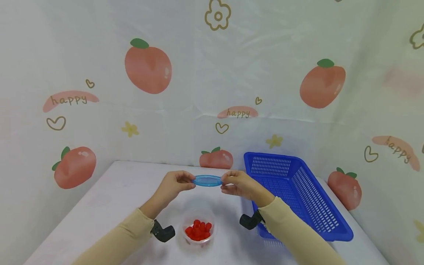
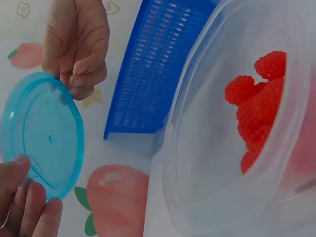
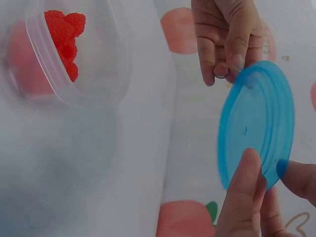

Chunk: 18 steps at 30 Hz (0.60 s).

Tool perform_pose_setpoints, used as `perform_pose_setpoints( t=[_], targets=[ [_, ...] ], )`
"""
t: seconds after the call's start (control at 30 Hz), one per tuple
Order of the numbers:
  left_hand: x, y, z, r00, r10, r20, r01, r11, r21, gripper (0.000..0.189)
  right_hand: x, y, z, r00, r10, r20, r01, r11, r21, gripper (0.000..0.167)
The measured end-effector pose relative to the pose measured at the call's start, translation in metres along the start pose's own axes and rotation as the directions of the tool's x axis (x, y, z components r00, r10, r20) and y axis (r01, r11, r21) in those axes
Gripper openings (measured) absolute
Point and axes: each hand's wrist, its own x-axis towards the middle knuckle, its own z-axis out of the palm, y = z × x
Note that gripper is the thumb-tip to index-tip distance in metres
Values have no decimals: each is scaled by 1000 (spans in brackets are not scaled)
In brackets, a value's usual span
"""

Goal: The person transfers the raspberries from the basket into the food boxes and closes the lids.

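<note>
A translucent blue lid (image 1: 207,180) is held up between both hands, raised above the table. My left hand (image 1: 173,184) pinches its left edge between thumb and fingers. At the opposite edge, my right hand (image 1: 243,184) grips it the same way. Below the lid stands a clear plastic container (image 1: 213,221) with several red raspberries (image 1: 200,230) inside; its top is uncovered. In the left wrist view the raspberries (image 2: 259,108) show through the container's wall, and the lid (image 2: 52,138) is tilted toward the camera.
A blue perforated basket (image 1: 326,198) stands on the right of the white table (image 1: 132,187), partly behind my right forearm. A white cloth backdrop (image 1: 185,66) printed with fruit rises behind the table. Dark wrist cameras (image 1: 162,231) are strapped to both wrists.
</note>
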Motion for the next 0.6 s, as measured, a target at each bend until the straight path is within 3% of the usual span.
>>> perform_pose_setpoints(
  t=[0.3,0.6],
  targets=[
    [-6,-5,2,996,-85,-10,84,993,-86,23,-6,8,7,999,-21,-29,22,1000,5,57],
    [-12,-6,2,992,-121,-29,117,988,-104,40,-15,12,10,993,-85,79,86,996,-8,59]
  ],
)
